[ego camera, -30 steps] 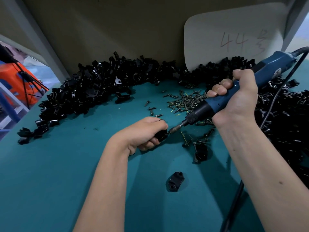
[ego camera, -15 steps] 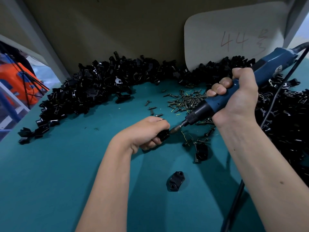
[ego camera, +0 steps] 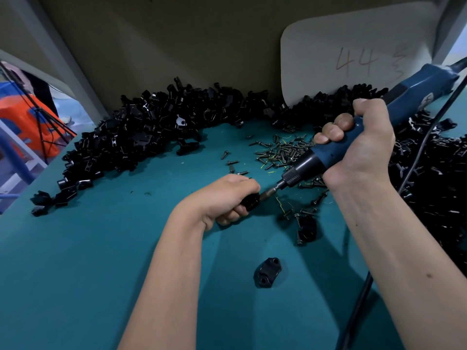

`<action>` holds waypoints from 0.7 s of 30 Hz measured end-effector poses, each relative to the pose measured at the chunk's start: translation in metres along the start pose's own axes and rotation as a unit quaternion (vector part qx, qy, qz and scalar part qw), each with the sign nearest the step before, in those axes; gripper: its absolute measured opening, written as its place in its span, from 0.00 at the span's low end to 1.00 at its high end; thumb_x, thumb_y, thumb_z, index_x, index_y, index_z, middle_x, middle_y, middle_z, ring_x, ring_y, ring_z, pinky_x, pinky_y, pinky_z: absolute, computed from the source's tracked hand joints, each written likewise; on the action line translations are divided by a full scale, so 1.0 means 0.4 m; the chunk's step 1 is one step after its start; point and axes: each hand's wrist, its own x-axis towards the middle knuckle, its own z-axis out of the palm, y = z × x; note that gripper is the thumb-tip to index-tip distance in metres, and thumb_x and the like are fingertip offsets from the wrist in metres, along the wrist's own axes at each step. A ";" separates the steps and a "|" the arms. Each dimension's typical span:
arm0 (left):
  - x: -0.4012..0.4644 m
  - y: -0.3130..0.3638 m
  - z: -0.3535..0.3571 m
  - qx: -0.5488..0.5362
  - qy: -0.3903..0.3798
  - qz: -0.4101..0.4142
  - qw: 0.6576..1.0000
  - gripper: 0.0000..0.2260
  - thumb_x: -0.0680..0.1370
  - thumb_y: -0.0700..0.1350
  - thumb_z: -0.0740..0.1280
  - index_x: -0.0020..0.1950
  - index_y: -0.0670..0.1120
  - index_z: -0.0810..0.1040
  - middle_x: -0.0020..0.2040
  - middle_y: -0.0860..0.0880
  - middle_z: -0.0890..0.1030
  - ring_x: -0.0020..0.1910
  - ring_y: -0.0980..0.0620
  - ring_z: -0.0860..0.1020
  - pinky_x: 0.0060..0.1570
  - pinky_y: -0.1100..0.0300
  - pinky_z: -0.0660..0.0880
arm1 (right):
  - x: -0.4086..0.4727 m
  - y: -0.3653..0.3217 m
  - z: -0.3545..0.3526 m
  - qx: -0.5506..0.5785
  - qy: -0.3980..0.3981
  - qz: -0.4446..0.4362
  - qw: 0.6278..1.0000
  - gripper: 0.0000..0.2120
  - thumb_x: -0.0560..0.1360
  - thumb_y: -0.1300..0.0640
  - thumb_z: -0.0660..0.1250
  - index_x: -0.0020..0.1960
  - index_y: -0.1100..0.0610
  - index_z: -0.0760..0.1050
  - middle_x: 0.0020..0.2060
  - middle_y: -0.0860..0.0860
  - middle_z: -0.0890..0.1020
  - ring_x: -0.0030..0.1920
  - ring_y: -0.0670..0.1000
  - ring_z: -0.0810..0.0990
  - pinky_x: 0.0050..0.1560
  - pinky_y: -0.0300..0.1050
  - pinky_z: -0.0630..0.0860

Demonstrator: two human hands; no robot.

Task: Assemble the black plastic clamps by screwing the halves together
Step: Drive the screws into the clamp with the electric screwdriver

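Note:
My left hand [ego camera: 227,198] grips a black plastic clamp [ego camera: 250,201] on the teal table, fingers curled round it so most of it is hidden. My right hand [ego camera: 358,145] holds a blue electric screwdriver [ego camera: 336,150], tilted down to the left, with its bit [ego camera: 269,191] against the clamp's right face. A finished-looking clamp [ego camera: 267,272] lies alone near the front. Another clamp part [ego camera: 307,229] lies among loose screws to the right.
A long heap of black clamp halves [ego camera: 141,137] curves along the back wall and down the right side [ego camera: 434,188]. A pile of dark screws [ego camera: 280,152] sits behind my hands. The screwdriver's cable [ego camera: 358,306] runs down the right. A white card [ego camera: 353,56] leans on the wall.
Almost nothing has moved; both hands keep their hold, the bit stays on the clamp, and the screwdriver's rear end sits slightly higher than before.

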 end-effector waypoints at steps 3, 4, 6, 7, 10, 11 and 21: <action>0.002 0.001 0.002 -0.001 0.004 -0.002 1.000 0.11 0.81 0.49 0.61 0.38 0.53 0.67 0.26 0.53 0.65 0.23 0.54 0.58 0.27 0.66 0.51 | -0.001 0.001 0.001 -0.005 0.000 -0.005 1.000 0.12 0.78 0.62 0.63 0.40 0.54 0.62 0.29 0.49 0.66 0.27 0.48 0.64 0.30 0.42 0.66; 0.002 0.001 0.003 -0.003 0.006 -0.004 1.000 0.12 0.81 0.49 0.61 0.37 0.52 0.67 0.26 0.53 0.65 0.23 0.54 0.58 0.27 0.66 0.51 | -0.002 0.001 0.001 -0.005 0.000 -0.007 1.000 0.12 0.78 0.62 0.62 0.40 0.54 0.62 0.29 0.49 0.66 0.27 0.48 0.64 0.30 0.42 0.66; 0.002 0.004 0.005 -0.010 0.005 -0.008 1.000 0.12 0.81 0.49 0.60 0.38 0.52 0.66 0.26 0.53 0.64 0.24 0.54 0.57 0.27 0.66 0.51 | -0.002 -0.001 0.000 -0.002 0.002 -0.007 1.000 0.11 0.78 0.62 0.63 0.41 0.54 0.62 0.30 0.49 0.67 0.27 0.48 0.65 0.30 0.42 0.66; 0.002 0.006 0.005 -0.015 0.002 -0.008 1.000 0.11 0.81 0.49 0.60 0.38 0.52 0.66 0.26 0.53 0.64 0.24 0.54 0.57 0.28 0.66 0.51 | -0.001 -0.002 0.000 -0.001 0.002 -0.005 1.000 0.11 0.78 0.62 0.63 0.42 0.54 0.62 0.30 0.49 0.67 0.27 0.48 0.65 0.30 0.42 0.66; 0.002 0.012 0.005 -0.024 -0.004 -0.007 1.000 0.10 0.81 0.49 0.60 0.40 0.52 0.66 0.27 0.52 0.64 0.24 0.54 0.57 0.28 0.66 0.51 | 0.002 -0.005 -0.001 0.002 0.001 -0.003 1.000 0.10 0.78 0.61 0.63 0.44 0.55 0.62 0.30 0.49 0.67 0.27 0.48 0.65 0.30 0.42 0.67; 0.003 0.013 0.004 -0.029 -0.004 -0.007 1.000 0.10 0.81 0.49 0.60 0.40 0.52 0.66 0.27 0.52 0.64 0.24 0.55 0.57 0.27 0.67 0.51 | 0.003 -0.007 -0.002 0.005 0.004 -0.003 1.000 0.09 0.78 0.61 0.63 0.46 0.56 0.62 0.30 0.49 0.67 0.27 0.48 0.65 0.30 0.42 0.67; 0.011 0.012 0.014 -0.024 -0.013 0.002 1.000 0.08 0.80 0.49 0.59 0.42 0.52 0.67 0.26 0.52 0.66 0.23 0.54 0.58 0.25 0.68 0.53 | 0.006 -0.013 -0.010 0.004 0.008 -0.004 1.000 0.10 0.78 0.61 0.64 0.44 0.54 0.62 0.30 0.49 0.67 0.27 0.48 0.65 0.30 0.42 0.67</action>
